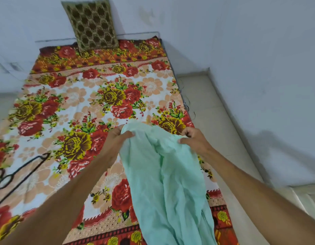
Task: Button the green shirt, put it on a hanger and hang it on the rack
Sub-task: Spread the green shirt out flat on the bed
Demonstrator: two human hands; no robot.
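Looking down along the bed (pixel 79 106), we see a black wire hanger (pixel 24 171) lying on the floral cover at the left edge, partly cut off by the frame. At the far end a brown patterned pillow (pixel 91 23) leans against the wall (pixel 241 50). Our left hand (pixel 116 140) grips one top corner of the green shirt (pixel 167 183), thumb over the cloth and fingers curled behind it. The shirt drapes from both hands in loose folds toward the bed's near edge, right of the middle; we cannot tell whether any button is done. Our right hand (pixel 193 138) pinches the other top edge. The two hands are apart, with cloth between them. Pale floor (pixel 215 129) runs along the bed's right edge.
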